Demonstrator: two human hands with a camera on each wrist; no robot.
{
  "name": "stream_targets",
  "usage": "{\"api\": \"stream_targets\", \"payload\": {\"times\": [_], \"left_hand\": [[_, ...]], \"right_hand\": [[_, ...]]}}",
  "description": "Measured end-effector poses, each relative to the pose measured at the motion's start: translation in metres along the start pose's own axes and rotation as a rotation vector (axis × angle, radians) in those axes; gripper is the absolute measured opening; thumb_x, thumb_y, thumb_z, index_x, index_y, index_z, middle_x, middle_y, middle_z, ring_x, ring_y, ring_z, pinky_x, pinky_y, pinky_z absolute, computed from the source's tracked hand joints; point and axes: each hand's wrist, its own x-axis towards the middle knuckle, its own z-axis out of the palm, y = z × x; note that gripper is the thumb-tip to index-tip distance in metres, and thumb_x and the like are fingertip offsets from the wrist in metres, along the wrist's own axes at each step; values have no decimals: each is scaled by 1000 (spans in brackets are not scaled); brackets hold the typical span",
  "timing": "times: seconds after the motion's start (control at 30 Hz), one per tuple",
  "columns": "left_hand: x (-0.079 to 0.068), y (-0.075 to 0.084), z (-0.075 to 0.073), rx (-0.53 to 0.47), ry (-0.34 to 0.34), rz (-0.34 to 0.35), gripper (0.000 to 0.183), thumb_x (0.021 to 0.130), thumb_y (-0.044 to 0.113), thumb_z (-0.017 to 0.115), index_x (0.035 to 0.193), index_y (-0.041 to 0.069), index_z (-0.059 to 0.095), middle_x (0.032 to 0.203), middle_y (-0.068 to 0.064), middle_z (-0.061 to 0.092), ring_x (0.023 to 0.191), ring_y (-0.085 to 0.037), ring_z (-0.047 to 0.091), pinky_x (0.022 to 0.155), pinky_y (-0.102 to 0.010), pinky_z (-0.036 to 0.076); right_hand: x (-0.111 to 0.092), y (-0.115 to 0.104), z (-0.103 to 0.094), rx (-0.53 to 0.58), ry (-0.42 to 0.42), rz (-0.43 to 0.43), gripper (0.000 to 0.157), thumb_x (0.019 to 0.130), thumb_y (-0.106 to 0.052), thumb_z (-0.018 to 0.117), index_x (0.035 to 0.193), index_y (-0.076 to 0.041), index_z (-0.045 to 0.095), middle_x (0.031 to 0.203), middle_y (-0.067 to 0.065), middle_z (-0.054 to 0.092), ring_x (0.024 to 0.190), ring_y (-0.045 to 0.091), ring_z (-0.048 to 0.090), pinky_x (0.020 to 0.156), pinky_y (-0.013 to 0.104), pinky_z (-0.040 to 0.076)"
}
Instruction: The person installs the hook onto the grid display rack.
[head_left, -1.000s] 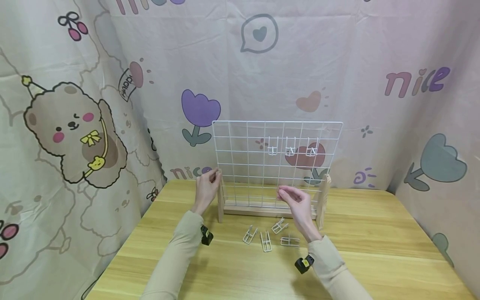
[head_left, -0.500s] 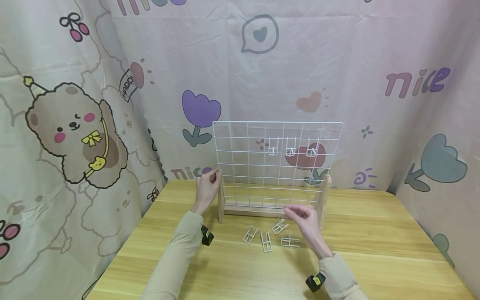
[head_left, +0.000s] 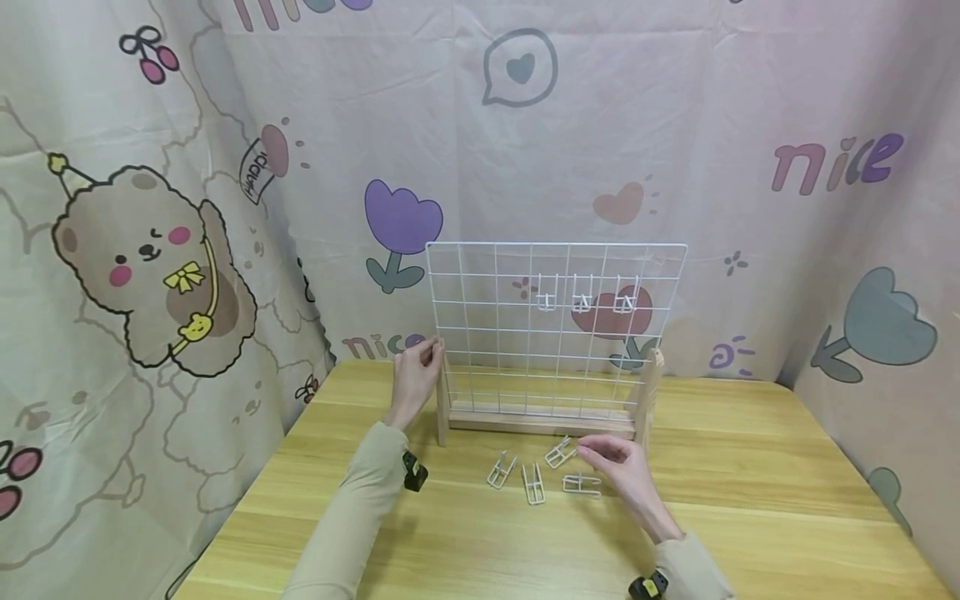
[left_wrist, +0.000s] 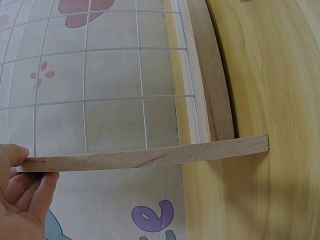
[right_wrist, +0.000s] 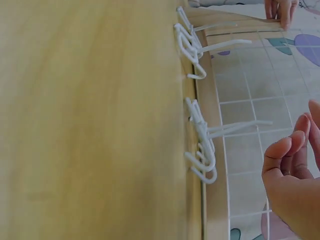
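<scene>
Rear cloth (head_left: 660, 108), right side: printed word "nice" (head_left: 838, 165) reads in full. Lower left of same cloth: second "nice" (head_left: 372, 346), its e partly covered. Left cloth (head_left: 30, 333): small flag (head_left: 256, 171) reads "HAPP", last letter unclear. Left wrist view: only purple "e" (left_wrist: 168, 216) legible. Top-edge lettering (head_left: 257, 12) cut off.

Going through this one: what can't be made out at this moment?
- Right wooden post, head view: its foot is hidden behind the right hand.
- Right hand, right wrist view: partly cut off by the right edge.
- Left hand, left wrist view: largely cut off by the left edge.
- Wire grid, left wrist view: cut off by the top and left edges.
- Three hung hooks, head view: too small to tell how they catch.
</scene>
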Motion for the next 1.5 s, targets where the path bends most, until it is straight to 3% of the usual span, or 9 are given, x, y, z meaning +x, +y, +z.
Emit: {"api": "stream_targets", "payload": {"times": [0.6,1.03,1.3,1.5], "left_hand": [[0,3,0,-21,-4,-26,32,99,8,63,126,-9,64,117,-28,70,107,-37,71,89,-45,60],[-1,3,-1,1,3,-10,31,99,9,63,125,-7,65,116,-26,70,106,-36,72,89,-46,61],[0,3,-1,-4,0,-11,31,98,8,63,125,-8,65,116,-27,71,106,-37,72,89,-46,61],[0,3,-1,-6,-3,-16,31,99,8,63,124,-9,65,116,-28,71,106,-38,72,89,-46,60]], "right_hand": [[-3,11,-6,-28,-66,3,33,85,2,73,111,20,62,83,-16,70,76,1,63,72,17,54],[0,16,-5,-61,-124,72,37,82,1,76,115,15,64,85,3,71,73,3,61,66,18,52],[2,17,-3,-87,-98,63,36,80,4,76,112,16,65,80,-3,70,71,3,60,65,17,51],[2,12,-4,-101,-22,54,33,79,6,77,109,15,67,76,-4,70,70,3,62,68,16,54]]}}
